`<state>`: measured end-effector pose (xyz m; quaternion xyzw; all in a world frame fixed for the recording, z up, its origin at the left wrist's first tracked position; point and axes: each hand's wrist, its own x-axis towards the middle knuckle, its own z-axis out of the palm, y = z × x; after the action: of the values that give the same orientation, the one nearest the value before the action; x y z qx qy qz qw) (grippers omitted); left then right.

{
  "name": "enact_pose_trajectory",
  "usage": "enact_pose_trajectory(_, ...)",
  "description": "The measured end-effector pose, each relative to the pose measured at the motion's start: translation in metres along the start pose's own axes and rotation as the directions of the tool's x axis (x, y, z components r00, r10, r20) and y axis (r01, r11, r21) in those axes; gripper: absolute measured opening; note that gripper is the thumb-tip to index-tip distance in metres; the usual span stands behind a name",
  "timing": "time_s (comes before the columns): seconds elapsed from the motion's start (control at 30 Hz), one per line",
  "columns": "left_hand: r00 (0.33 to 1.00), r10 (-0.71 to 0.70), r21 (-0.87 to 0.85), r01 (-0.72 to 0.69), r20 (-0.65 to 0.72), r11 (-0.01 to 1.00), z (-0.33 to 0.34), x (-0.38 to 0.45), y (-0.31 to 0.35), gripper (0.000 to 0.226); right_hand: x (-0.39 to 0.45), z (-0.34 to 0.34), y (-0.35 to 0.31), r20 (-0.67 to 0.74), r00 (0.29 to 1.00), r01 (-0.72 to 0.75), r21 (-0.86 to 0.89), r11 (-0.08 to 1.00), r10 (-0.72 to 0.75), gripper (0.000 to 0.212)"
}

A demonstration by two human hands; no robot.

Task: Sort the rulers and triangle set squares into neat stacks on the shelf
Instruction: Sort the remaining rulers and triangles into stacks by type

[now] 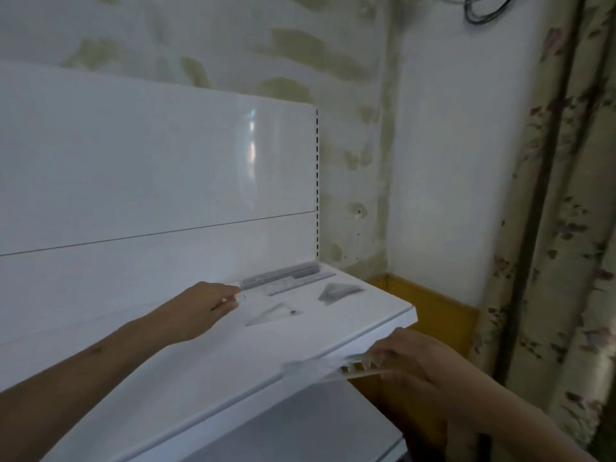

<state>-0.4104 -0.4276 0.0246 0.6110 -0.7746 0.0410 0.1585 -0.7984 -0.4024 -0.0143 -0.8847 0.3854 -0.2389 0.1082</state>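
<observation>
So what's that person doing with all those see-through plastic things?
A person is tidying rulers and triangle set squares on a white shelf. The left hand reaches toward the stack of rulers along the back panel. The right hand holds clear pieces at the shelf's front edge; they are too blurred to tell apart. One triangle lies mid-shelf, and a small pile of triangles sits further right.

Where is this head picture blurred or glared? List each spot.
Head view: motion blur smears the clear rulers held by the right hand at the shelf's front edge; the two set squares look soft and hazy; a window-like glare patch sits on the white back panel; wide-angle distortion bends the curtain.
</observation>
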Motion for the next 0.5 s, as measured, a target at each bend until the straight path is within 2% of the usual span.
enact_pose_trajectory(0.07, 0.999, -0.031, 0.000, 0.031, 0.008, 1.000, 0.006, 0.019, -0.005, 0.047, 0.010, -0.002, 0.016, 0.000, 1.000, 0.003, 0.023, 1.000, -0.003, 0.025)
enact_pose_trajectory(0.13, 1.000, -0.005, 0.004, 0.005, -0.004, 1.000, 0.013, 0.042, -0.014, 0.065, 0.023, 0.000, 0.032, 0.008, 1.000, -0.002, 0.044, 0.999, 0.001, 0.026)
enact_pose_trajectory(0.23, 1.000, -0.018, 0.034, 0.018, -0.018, 0.999, 0.028, 0.082, -0.028, 0.069, 0.051, -0.004, 0.053, 0.050, 0.999, 0.000, 0.012, 1.000, 0.000, 0.019)
enact_pose_trajectory(0.33, 0.998, -0.067, 0.062, 0.068, -0.007, 0.996, 0.048, 0.126, -0.035, 0.053, 0.087, -0.010, 0.077, 0.103, 0.995, 0.003, -0.094, 0.996, 0.007, 0.035)
enact_pose_trajectory(0.4, 0.997, -0.070, 0.089, 0.068, 0.020, 0.994, 0.060, 0.156, -0.042, 0.038, 0.112, -0.015, 0.093, 0.093, 0.996, 0.009, -0.100, 0.995, 0.000, 0.033)
enact_pose_trajectory(0.5, 0.992, -0.095, 0.087, 0.088, 0.080, 0.992, 0.077, 0.184, -0.051, 0.029, 0.144, -0.020, 0.116, 0.055, 0.998, 0.020, -0.082, 0.996, -0.016, 0.028)
